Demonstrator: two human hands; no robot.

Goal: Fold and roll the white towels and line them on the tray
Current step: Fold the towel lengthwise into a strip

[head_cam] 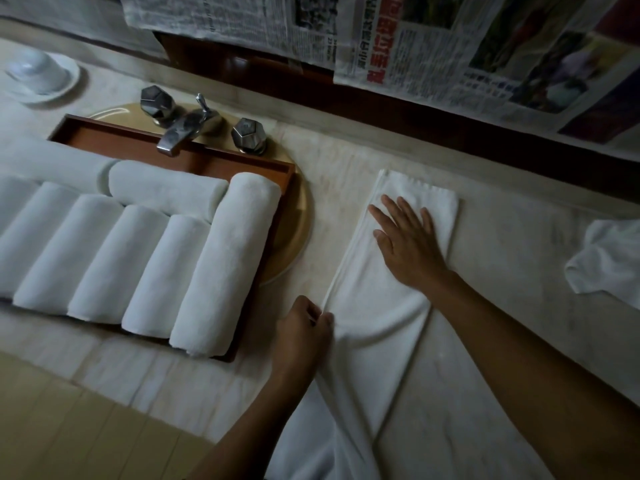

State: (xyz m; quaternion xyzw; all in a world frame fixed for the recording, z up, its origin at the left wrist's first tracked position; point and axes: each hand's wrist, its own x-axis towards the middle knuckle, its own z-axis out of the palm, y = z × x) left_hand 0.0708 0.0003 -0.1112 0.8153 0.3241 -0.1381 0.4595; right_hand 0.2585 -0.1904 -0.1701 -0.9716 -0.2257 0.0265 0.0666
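Observation:
A long white towel point(377, 327) folded into a narrow strip lies on the marble counter, its near end hanging over the counter's front edge. My right hand point(407, 237) lies flat, fingers spread, on the strip's far half. My left hand point(304, 323) pinches the strip's left edge near the middle. On the left, a brown wooden tray point(277, 216) sits over the sink and holds several rolled white towels point(225, 265) side by side, with two more rolls point(166, 185) lying crosswise behind them.
A chrome faucet point(180, 129) with two knobs stands behind the tray. A crumpled white towel point(606, 261) lies at the right edge. An upturned white cup on a saucer point(38, 74) is far left. Newspaper point(450, 46) covers the wall behind.

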